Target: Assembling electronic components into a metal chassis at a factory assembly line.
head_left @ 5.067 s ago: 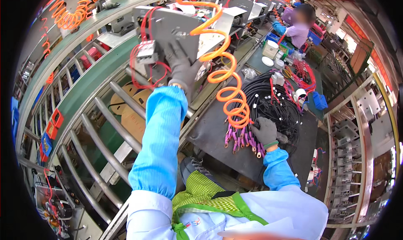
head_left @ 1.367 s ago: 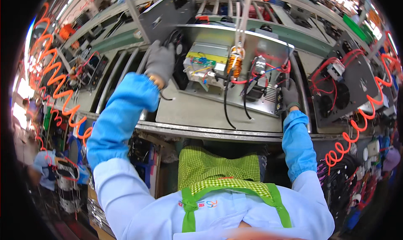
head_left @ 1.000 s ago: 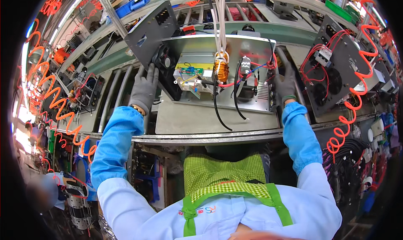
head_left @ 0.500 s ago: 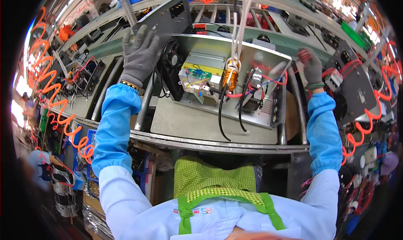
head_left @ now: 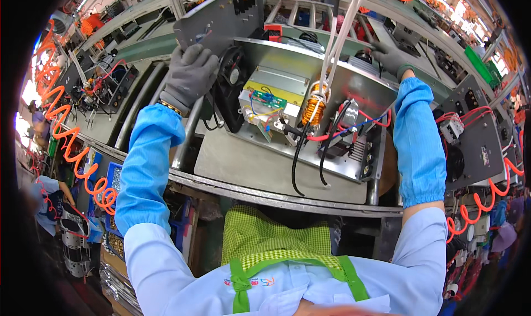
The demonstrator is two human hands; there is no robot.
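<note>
My left hand [head_left: 191, 77], in a grey glove, has its fingers curled at the lower left edge of a dark metal panel [head_left: 224, 20]. The panel stands tilted behind an open metal chassis [head_left: 345, 169]. Beside that hand is a black fan [head_left: 231, 72]. Inside the chassis are a copper-wound coil [head_left: 314, 107], a small green circuit board [head_left: 268, 99], and red, blue and black wires. White leads rise from the coil. My right hand [head_left: 394, 60], also gloved, reaches past the chassis's far right side, fingers stretched toward a dark round part [head_left: 364, 56].
The chassis rests on a pale board [head_left: 232, 164] over conveyor rollers [head_left: 191, 133]. Another dark panel with a fan [head_left: 470, 136] stands at the right. A wired assembly [head_left: 99, 92] lies at the left. Coiled orange air hoses [head_left: 69, 119] hang on both sides.
My left hand has gone from spread fingers to curled ones at the panel. My right hand has moved farther away and left, from beside the chassis to behind it; a red patch at its fingers no longer shows.
</note>
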